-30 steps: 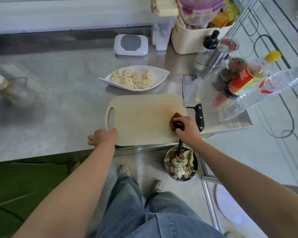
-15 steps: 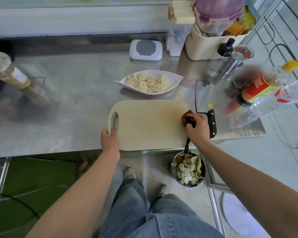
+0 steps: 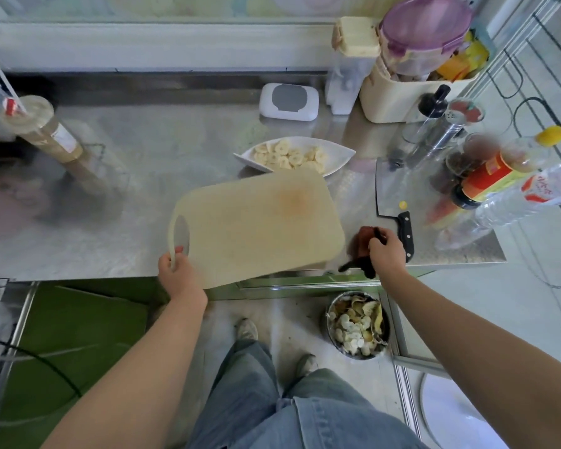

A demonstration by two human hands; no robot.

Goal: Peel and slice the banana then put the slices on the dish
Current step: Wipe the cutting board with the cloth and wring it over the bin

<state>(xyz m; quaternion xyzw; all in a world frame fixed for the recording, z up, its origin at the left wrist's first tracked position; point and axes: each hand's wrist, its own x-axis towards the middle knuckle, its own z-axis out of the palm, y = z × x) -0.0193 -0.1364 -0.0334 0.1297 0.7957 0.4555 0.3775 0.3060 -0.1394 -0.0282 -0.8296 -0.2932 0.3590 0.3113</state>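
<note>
My left hand [image 3: 175,270] has its fingers curled through the handle slot at the left end of the cutting board [image 3: 256,228]. The board's long axis runs rightward toward my right hand [image 3: 386,251], which is bunched around a dark cloth [image 3: 363,241] just off the board's near right corner, beside the knife [image 3: 399,189] handle. The banana slices [image 3: 289,155] lie on the dish [image 3: 340,152] just beyond the board's far edge, whose right corner seems to overlap the dish's near rim, so I judge the slicing done and that any swing of the board must spare that rim.
</note>
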